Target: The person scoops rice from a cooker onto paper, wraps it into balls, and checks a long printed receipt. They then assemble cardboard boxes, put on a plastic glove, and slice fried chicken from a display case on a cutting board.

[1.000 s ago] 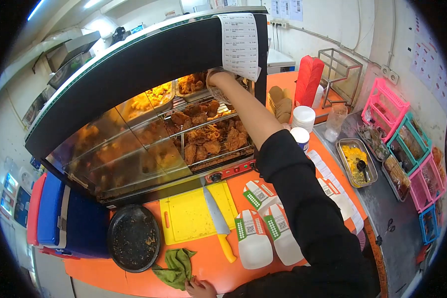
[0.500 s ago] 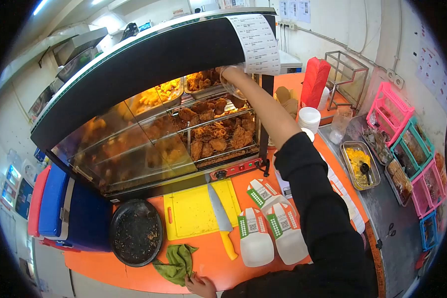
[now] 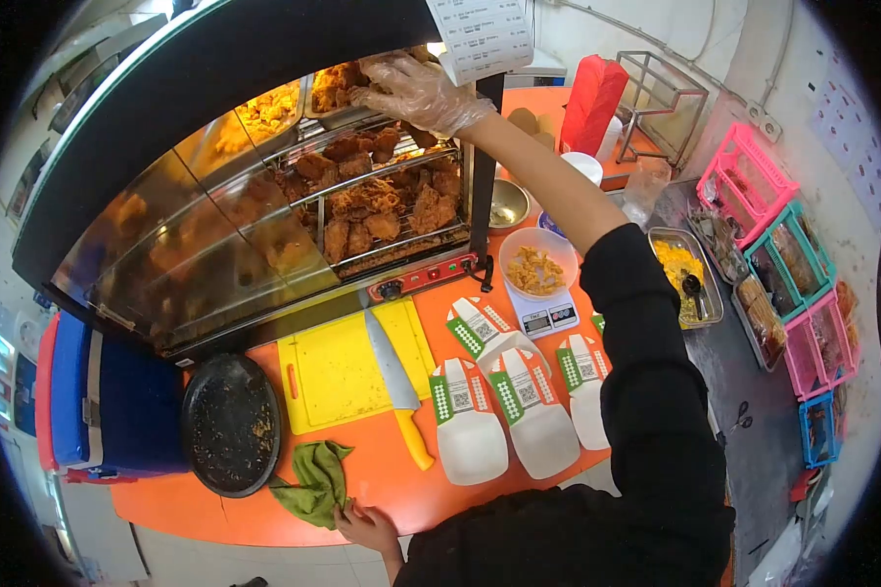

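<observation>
My right hand, in a clear plastic glove, reaches into the upper part of the food warmer. Its fingers are stretched out beside a metal tray of fried food, with nothing visible in them. Below it, fried chicken pieces lie on a wire rack. My left hand is bare at the front table edge. Its fingers are apart and touch the corner of a crumpled green cloth.
A knife lies on a yellow cutting board. Several paper food boxes stand nearby. A bowl of fried bits sits on a digital scale. At left are a black round pan and blue cooler.
My right hand has moved left and now shows from behind the printed receipt. The view has shifted, so the scale and bowl are visible. My left hand stays by the cloth.
</observation>
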### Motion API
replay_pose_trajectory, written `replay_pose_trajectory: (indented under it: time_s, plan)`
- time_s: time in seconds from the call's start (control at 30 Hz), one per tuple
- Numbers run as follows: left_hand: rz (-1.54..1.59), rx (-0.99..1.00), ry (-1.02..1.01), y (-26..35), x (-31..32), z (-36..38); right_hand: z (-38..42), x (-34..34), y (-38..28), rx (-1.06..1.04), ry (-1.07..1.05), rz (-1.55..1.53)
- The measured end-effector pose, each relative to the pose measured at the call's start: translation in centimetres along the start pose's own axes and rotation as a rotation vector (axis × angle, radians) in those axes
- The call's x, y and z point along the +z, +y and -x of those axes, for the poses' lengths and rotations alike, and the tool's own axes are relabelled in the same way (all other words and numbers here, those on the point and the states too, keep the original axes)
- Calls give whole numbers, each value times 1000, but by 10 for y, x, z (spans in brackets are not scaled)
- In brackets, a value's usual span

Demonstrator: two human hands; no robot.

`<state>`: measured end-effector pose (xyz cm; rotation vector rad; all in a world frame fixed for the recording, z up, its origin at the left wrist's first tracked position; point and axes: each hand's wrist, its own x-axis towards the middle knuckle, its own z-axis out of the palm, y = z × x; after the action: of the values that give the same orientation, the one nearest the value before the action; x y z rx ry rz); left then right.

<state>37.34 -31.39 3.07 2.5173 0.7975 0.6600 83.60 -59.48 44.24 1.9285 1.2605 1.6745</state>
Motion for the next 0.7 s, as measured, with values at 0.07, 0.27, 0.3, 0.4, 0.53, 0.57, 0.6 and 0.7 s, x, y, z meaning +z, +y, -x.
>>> replay_pose_trajectory:
  time_s: [0.07,0.27,0.3,0.4,0.53,0.57,0.6,0.7]
  plan:
    - [-12,-10,-10,1,-3,1,3,-7,-4,-24,69,-117]
    - [-17,3,-15,-2,0,0,72,-77,-53,-47,-96,-323]
    - [-33,19,4,-2,1,-1,96,-82,-64,-34,-182,-358]
    - [-62,21,8,4,-2,-2,180,-83,-88,138,-352,-519]
    - [-88,25,50,0,4,-3,275,-77,-123,873,-604,-518]
    - [-93,25,45,3,3,-2,295,-71,-131,1091,-636,-464]
    - [-95,18,39,7,0,-3,328,-56,-138,1096,-641,-468]
    - [-99,40,46,8,0,-3,346,-51,-139,1724,-370,-1024]
